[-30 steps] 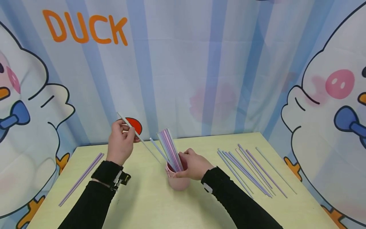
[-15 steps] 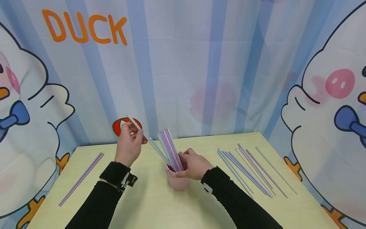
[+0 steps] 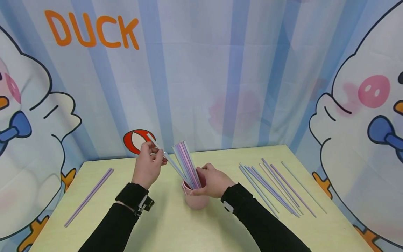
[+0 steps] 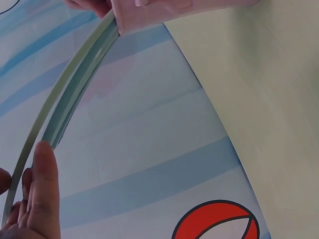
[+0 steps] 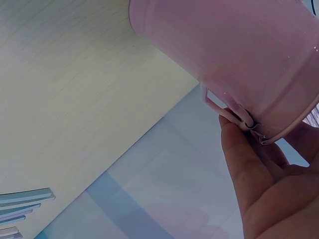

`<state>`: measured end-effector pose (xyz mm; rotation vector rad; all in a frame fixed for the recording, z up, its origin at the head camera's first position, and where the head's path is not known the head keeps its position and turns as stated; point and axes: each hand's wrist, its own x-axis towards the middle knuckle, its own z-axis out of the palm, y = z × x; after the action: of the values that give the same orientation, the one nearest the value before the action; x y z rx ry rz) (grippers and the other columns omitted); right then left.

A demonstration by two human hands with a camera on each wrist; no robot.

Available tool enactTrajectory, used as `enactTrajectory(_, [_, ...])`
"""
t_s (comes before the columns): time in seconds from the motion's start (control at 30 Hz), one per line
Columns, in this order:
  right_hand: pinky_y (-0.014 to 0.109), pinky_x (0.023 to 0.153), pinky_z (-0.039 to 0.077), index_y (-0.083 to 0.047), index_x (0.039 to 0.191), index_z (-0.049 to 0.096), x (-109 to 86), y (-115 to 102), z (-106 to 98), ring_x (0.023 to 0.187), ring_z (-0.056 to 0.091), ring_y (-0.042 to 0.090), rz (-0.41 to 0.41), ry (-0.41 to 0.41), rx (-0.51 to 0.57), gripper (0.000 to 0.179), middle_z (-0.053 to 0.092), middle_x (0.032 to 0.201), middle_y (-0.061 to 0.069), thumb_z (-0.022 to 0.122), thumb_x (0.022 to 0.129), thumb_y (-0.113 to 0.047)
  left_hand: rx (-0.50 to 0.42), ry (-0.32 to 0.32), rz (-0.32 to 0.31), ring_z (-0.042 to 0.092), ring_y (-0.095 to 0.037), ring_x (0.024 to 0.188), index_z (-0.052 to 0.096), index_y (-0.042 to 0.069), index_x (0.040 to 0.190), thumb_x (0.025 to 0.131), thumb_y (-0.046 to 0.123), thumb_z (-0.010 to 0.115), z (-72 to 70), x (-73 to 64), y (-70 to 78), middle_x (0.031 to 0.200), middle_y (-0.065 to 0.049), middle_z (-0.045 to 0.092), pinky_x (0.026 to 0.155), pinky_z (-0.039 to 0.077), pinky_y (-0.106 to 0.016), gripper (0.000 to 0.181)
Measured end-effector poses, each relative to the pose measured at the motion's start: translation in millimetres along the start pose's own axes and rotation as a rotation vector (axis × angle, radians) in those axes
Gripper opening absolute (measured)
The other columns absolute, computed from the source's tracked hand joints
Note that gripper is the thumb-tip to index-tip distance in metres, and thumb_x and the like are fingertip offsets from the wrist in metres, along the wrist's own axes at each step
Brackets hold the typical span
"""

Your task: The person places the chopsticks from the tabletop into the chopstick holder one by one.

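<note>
A small pink metal pail [image 3: 196, 202] stands on the table with a bunch of pastel straws [image 3: 185, 162] leaning out of it. My right hand [image 3: 215, 181] grips the pail at its rim, thumb in front. In the right wrist view its fingertips meet the pail's small side handle [image 5: 219, 107]. My left hand [image 3: 147, 169] pinches a pale straw [image 3: 153, 140] near its upper end, left of the pail. That straw slants down to the pail's mouth; in the left wrist view the pale straw [image 4: 47, 104] runs beside blue-green straws [image 4: 79, 79] to the rim.
Two purple straws [image 3: 89, 197] lie on the left of the pale yellow table [image 3: 170, 227]. Several blue, pink, purple and greenish straws [image 3: 274, 190] are spread on the right. A duck-printed curtain [image 3: 201, 77] hangs behind the table's back edge.
My left hand has moved right and slightly down, bringing the pale straw from left of the pail to its mouth, alongside the leaning blue straw. The right hand and pail have stayed put.
</note>
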<state>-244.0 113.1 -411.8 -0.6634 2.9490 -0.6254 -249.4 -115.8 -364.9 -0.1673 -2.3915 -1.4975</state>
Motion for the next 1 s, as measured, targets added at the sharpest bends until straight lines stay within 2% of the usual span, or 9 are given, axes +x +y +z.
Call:
enactTrajectory(0.27, [0.034, 0.085, 0.055, -0.011, 0.146, 0.048, -0.5, -1.5, -1.1, 0.092, 0.057, 0.015, -0.003, -0.005, -0.017, 0.094, 0.05, 0.114, 0.004, 0.076, 0.071, -0.06, 0.053, -0.03, -0.02, 0.069, -0.024, 0.084, 0.04, 0.0, 0.128, 0.101, 0.02, 0.053, 6.9, -3.7, -8.0, 0.109, -0.016, 0.058, 0.078, 0.06, -0.039, 0.036])
enactTrajectory(0.5, [0.033, 0.084, 0.054, -0.012, 0.145, 0.048, -0.5, -2.4, -2.3, 0.09, 0.057, 0.016, -0.003, -0.014, -0.021, 0.092, 0.049, 0.113, 0.004, 0.075, 0.072, -0.061, 0.104, -0.049, -0.037, 0.068, -0.023, 0.082, 0.041, 0.002, 0.125, 0.1, 0.023, 0.054, 13.6, -7.8, -14.5, 0.107, -0.015, 0.06, 0.074, 0.06, -0.041, 0.035])
enactTrajectory(1.0, [0.034, 0.085, 0.055, -0.012, 0.147, 0.047, -1.2, -3.4, -3.5, 0.093, 0.058, 0.016, 0.006, -0.017, -0.016, 0.095, 0.051, 0.115, 0.006, 0.076, 0.071, -0.061, 0.194, -0.101, -0.054, 0.062, -0.021, 0.079, 0.048, 0.005, 0.117, 0.1, 0.025, 0.056, 24.8, -12.4, -24.8, 0.099, -0.01, 0.061, 0.065, 0.056, -0.033, 0.028])
